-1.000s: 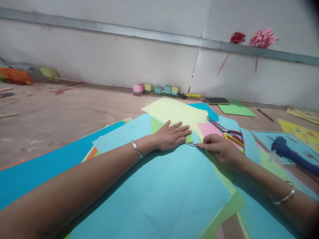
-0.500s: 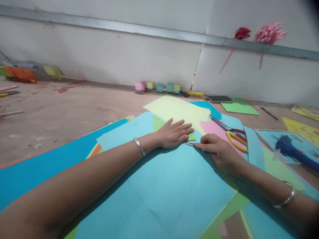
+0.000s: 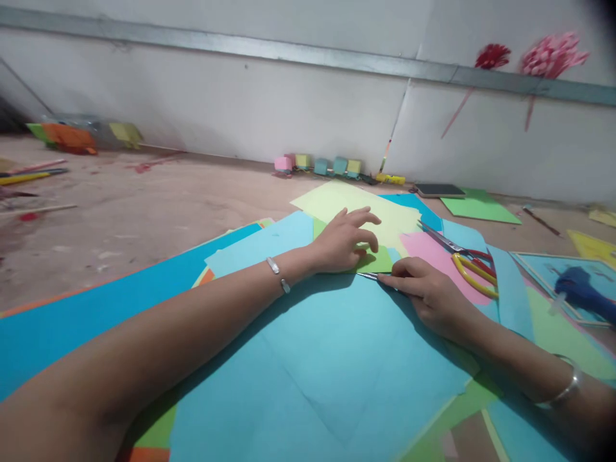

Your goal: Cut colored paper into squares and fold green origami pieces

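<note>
My left hand [image 3: 344,240] is open, its fingers apart and lightly bent. It rests by the upper edge of a large light blue paper sheet [image 3: 327,359], over a green piece of paper [image 3: 380,260]. Pinched in my right hand [image 3: 423,292] is a slim pointed metal tool [image 3: 368,276]; its exact kind is unclear. The tip points left along the edge where blue meets green. Just beyond my right hand lie scissors [image 3: 447,244] with red and yellow handles, on pink paper [image 3: 423,256].
A pale yellow sheet [image 3: 346,199] and dark blue paper [image 3: 96,292] lie around the work. At right is a blue glue gun [image 3: 584,292]. Small paper blocks [image 3: 321,166] and a dark flat slab [image 3: 439,190] stand near the wall. Pencils [image 3: 29,178] lie far left.
My left hand has lifted its flat fingers and bent them, uncovering more of the green paper. My right hand keeps the tool at the edge. The view has shifted slightly left.
</note>
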Demonstrator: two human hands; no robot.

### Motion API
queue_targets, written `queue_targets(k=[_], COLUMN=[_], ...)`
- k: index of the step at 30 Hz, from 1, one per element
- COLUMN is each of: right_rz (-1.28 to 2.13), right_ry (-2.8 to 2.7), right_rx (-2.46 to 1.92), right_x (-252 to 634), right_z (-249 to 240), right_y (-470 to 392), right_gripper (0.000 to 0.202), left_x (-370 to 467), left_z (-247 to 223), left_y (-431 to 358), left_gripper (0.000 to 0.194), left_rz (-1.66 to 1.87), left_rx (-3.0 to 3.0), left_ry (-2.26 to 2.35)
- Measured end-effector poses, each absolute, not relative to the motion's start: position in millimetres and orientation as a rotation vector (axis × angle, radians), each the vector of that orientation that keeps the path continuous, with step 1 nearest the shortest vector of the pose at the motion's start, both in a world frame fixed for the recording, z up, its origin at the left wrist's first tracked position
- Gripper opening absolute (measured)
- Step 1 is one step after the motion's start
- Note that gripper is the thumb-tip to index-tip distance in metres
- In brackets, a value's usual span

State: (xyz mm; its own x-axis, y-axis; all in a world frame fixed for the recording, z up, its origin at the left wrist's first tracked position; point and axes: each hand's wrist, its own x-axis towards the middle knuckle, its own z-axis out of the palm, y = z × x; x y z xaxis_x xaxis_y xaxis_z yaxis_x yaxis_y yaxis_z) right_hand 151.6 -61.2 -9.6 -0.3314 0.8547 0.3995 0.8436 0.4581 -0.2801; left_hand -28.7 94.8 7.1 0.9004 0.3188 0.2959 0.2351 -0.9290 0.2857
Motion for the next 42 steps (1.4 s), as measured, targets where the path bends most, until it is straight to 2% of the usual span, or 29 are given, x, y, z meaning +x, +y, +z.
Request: queue_targets(k=[3, 8, 11, 28, 42], right_rz=[0.011, -0.002, -0.015, -0.072, -0.096], right_ry=[-2.23, -2.212, -2.183, -2.213, -2.304], right_rx=[-1.396, -1.359, -1.353, -1.353, -1.206], right_x=[151.5, 149.4, 148.5, 129.4, 95.9], right_z=[-8.5, -11.7, -17.9, -17.0, -14.4], right_y=[-61.3, -61.9, -63.4, -61.2, -40.8], right_gripper=[0.042, 0.041, 0.04, 0.041, 0.033], left_x=[-43.9, -61.1, -60.9, -59.6, -61.7], left_z=[7.4, -7.5, -10.7, -13.3, -12.2], left_y=[101.2, 109.6, 110.4, 113.2, 113.3], left_gripper=[0.021, 0.043, 0.047, 0.043, 0.042], left_rz=[0.378, 0.163, 0.122, 0.188, 0.168], left_rx=[2.905, 2.916, 2.95, 2.914, 2.894], left_ry=[0.258, 0.22, 0.192, 0.136, 0.149])
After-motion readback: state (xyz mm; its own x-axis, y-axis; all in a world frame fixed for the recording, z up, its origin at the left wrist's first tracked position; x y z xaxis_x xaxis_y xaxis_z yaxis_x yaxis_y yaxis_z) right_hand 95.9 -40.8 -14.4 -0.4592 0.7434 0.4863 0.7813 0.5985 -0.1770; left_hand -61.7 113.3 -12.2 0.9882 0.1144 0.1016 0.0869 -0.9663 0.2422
